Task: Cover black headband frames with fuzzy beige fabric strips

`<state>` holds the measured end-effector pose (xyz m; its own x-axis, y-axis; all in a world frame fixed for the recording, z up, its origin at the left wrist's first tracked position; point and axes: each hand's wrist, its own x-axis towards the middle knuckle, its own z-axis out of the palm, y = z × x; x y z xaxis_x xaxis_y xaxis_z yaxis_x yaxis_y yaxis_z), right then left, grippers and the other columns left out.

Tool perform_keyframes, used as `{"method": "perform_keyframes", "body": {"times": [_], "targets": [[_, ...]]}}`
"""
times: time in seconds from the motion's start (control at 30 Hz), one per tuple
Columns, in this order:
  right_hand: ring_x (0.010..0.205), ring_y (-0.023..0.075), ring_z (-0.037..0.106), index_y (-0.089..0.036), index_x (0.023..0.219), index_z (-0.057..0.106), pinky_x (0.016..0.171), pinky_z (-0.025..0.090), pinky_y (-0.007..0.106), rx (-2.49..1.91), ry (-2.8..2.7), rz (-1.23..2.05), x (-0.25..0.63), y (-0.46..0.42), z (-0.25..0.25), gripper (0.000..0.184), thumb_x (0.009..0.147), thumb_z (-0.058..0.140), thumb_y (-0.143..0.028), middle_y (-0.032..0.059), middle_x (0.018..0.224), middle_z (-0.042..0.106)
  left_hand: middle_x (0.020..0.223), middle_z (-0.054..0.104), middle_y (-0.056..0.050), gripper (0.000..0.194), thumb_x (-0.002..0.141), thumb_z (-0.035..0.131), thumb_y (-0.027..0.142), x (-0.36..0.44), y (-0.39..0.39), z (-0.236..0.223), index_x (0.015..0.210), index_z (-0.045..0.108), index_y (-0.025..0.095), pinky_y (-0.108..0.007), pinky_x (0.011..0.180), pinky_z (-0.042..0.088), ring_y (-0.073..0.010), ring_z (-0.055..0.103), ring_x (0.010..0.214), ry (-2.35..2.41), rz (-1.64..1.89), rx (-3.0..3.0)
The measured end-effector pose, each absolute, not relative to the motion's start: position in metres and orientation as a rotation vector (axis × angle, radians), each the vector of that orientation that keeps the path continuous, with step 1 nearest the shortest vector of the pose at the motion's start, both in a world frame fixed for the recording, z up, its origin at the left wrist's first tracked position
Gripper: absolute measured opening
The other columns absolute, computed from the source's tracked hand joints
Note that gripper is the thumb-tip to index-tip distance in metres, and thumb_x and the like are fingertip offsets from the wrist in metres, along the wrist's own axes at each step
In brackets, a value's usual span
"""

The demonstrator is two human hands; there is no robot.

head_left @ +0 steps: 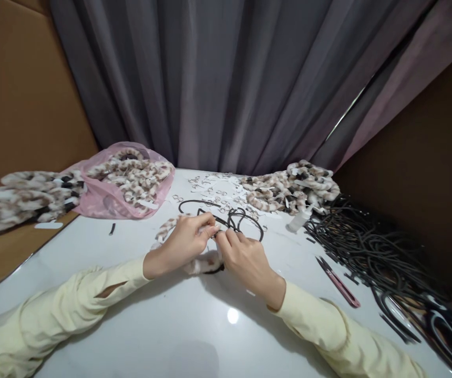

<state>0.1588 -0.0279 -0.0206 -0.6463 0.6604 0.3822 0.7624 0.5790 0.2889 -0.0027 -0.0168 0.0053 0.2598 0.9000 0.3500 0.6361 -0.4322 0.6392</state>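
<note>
A small, mostly hidden piece is pinched by the left hand and right hand, apparently for steadiness, near the fluffy band on the table.

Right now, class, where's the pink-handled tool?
In the head view, the pink-handled tool lies on the right of the table, between the right hand and the pile of black cords, nearer the latter.

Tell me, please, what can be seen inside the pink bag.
Inside the pink bag is a heap of fluffy brown-and-white pieces, with a white strip at its front edge. Whatever lies beneath the top layer is covered and cannot be seen.
</note>
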Motion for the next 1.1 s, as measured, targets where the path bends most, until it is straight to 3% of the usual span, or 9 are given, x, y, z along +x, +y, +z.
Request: {"method": "perform_keyframes", "body": {"times": [0.3, 0.47, 0.6, 0.67, 0.83, 1.1], "targets": [[0.059, 0.0147, 0.052, -0.016, 0.093, 0.054, 0.045, 0.018, 0.026, -1.115, -2.5, -0.56, 0.16, -0.021, -0.023, 0.025, 0.078, 0.04, -0.001, 0.0051, 0.077, 0.059, 0.05, 0.057, 0.006, 0.013, 0.081, 0.048, 0.024, -0.003, -0.012, 0.001, 0.07, 0.053, 0.019, -0.021, 0.055, 0.037, -0.0117, 0.052, 0.05, 1.337, 0.875, 1.993], [0.055, 0.0114, 0.051, -0.016, 0.094, 0.056, 0.048, 0.025, 0.023, -1.222, -2.439, -0.059, 0.16, -0.016, -0.025, 0.034, 0.071, 0.039, 0.003, 0.0038, 0.082, 0.062, 0.051, 0.064, 0.003, 0.015, 0.082, 0.047, 0.029, -0.003, -0.009, -0.002, 0.072, 0.051, 0.019, -0.019, 0.05, 0.035, -0.0115, 0.05, 0.047, 1.294, 0.819, 1.799], [0.051, 0.011, 0.048, -0.016, 0.072, 0.051, 0.05, 0.029, 0.02, -1.228, -2.297, 0.323, 0.158, -0.011, -0.023, 0.021, 0.079, 0.038, -0.002, 0.0006, 0.061, 0.057, 0.055, 0.067, 0.002, 0.015, 0.082, 0.046, 0.03, -0.004, -0.007, -0.005, 0.073, 0.051, 0.019, -0.017, 0.045, 0.031, -0.0099, 0.047, 0.045, 1.222, 0.79, 1.726], [0.044, 0.01, 0.045, -0.018, 0.064, 0.046, 0.047, 0.03, 0.02, -1.223, -2.218, 0.52, 0.157, -0.009, -0.019, 0.024, 0.085, 0.04, -0.01, -0.0022, 0.049, 0.05, 0.056, 0.067, 0.002, 0.015, 0.082, 0.046, 0.03, -0.004, -0.007, -0.007, 0.074, 0.05, 0.019, -0.017, 0.043, 0.027, -0.0089, 0.043, 0.042, 1.204, 0.763, 1.71], [0.026, 0.0088, 0.04, -0.018, 0.067, 0.05, 0.037, 0.032, 0.017, -1.266, -2.088, 1.163, 0.162, -0.005, -0.009, 0.029, 0.092, 0.036, -0.024, -0.0074, 0.031, 0.04, 0.062, 0.068, 0.001, 0.016, 0.083, 0.045, 0.032, -0.006, -0.008, -0.006, 0.079, 0.05, 0.018, -0.017, 0.041, 0.023, -0.0066, 0.032, 0.038, 1.205, 0.688, 1.7], [0.025, 0.0079, 0.042, -0.018, 0.068, 0.048, 0.033, 0.03, 0.016, -1.304, -2.036, 1.319, 0.166, 0.0, -0.009, 0.028, 0.092, 0.036, -0.026, -0.0065, 0.035, 0.047, 0.071, 0.069, -0.001, 0.028, 0.078, 0.049, 0.031, -0.007, -0.012, 0.008, 0.101, 0.057, 0.017, -0.02, 0.044, 0.026, -0.0102, 0.04, 0.046, 1.238, 0.559, 1.584]]}}
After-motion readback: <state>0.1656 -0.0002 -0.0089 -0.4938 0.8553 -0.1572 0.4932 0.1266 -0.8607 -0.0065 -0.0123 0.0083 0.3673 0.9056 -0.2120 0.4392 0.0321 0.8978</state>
